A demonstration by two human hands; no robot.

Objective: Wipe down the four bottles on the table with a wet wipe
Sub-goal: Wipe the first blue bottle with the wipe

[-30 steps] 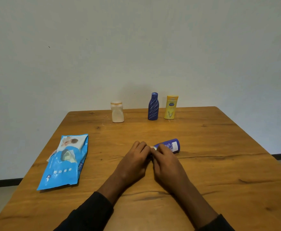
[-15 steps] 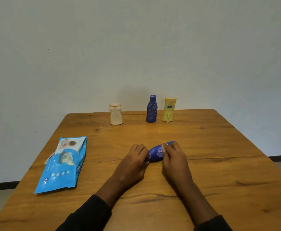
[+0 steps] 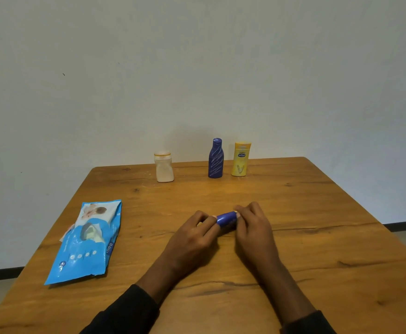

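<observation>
A small dark blue bottle [image 3: 226,219] lies on its side on the wooden table [image 3: 317,213], held between both hands. My left hand [image 3: 192,237] pinches its left end and my right hand [image 3: 252,227] covers its right end. Most of the bottle is hidden by my fingers; I cannot make out a wet wipe in either hand. At the far edge stand three upright bottles: a white one [image 3: 164,167], a tall dark blue one [image 3: 216,159] and a yellow one [image 3: 241,159].
A light blue pack of wet wipes [image 3: 88,239] lies flat on the left side of the table, its flap partly lifted. A pale wall rises right behind the far table edge. Bare wood lies to the right of my hands.
My right hand has slid further over the small blue bottle, hiding its label end, and the bottle has turned between my fingers. The head view shifted slightly.
</observation>
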